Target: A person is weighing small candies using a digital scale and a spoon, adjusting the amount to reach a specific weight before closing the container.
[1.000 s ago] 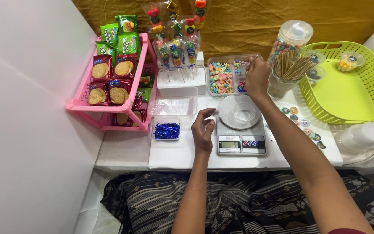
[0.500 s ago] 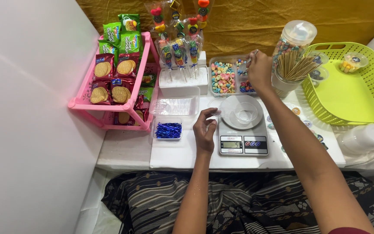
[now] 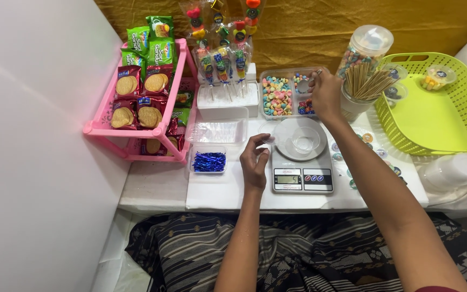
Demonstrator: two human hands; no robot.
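Right hand [image 3: 326, 96], upper centre of frame: fingers pressed together, pinching a small metal spoon [image 3: 305, 84] over the clear divided plastic tray of coloured candies [image 3: 285, 94].

Left hand [image 3: 254, 162], centre of frame: thumb and forefinger pinched on the rim of a small clear plastic lid [image 3: 268, 132], just left of the grey digital kitchen scale [image 3: 301, 165].

A small clear plastic cup [image 3: 305, 140] sits on the scale's round plate, below the candy tray.

Left of the left hand: a small clear box of blue foil twists [image 3: 208, 161].

Upper left: a pink plastic rack [image 3: 136, 127] of biscuit packets.

Upper right: a lime-green plastic basket [image 3: 433, 108]; just left of it a holder of wooden skewers [image 3: 364, 86].

Behind the tray, wrapped candy skewers [image 3: 224, 59] stand upright in a white foam block.
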